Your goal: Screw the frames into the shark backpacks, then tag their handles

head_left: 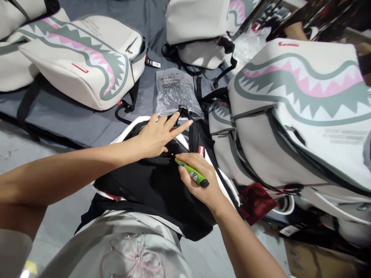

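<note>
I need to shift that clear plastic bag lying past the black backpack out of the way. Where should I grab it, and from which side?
Probably take the clear plastic bag by its far, flat edge, coming from above and from the left. Its near edge is tucked against the black backpack under the left hand, and straps crowd its right side.

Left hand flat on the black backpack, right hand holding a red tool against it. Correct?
Not quite: the tool in the right hand is green, not red, as the head view shows. The left hand does lie flat on the black backpack.
</note>
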Demonstrator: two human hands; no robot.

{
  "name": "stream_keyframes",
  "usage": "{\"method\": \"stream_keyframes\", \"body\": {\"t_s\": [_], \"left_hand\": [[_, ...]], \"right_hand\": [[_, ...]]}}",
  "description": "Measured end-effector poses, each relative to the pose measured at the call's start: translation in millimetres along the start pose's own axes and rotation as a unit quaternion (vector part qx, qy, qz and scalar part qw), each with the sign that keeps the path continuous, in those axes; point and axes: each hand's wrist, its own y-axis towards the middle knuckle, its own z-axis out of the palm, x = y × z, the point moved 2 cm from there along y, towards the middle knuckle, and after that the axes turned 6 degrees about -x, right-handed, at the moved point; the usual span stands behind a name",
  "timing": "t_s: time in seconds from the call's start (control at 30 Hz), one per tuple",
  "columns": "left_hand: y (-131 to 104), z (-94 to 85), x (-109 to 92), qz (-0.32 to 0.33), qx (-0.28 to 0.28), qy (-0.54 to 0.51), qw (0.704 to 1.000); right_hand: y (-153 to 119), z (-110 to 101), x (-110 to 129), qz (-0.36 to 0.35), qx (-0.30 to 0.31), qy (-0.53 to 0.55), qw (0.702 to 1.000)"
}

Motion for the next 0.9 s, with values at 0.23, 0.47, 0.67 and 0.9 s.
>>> {"method": "stream_keyframes", "body": {"t_s": [0.23,0.47,0.67,0.9], "left_hand": [[-0.6,-1.1,0.6,-0.002,-0.009,0.002,1.0],[-1.0,-7.4,2.6,0.002,0.007,0.002,1.0],[-0.6,-11.0,7.3,0.016,0.021,0.018,0.999],[-7.7,-16.0,12.9,-0.034,0.041,0.016,0.998]], "right_hand": [[-4.0,-2.7,2.5,0.002,0.021,-0.012,1.0],[4.3,-5.8,3.4,0.006,0.034,-0.003,0.999],[28.8,6.1,-2.2,0.008,0.058,-0.004,0.998],[40.0,17.2,-4.8,0.034,0.12,-0.068,0.99]]}}
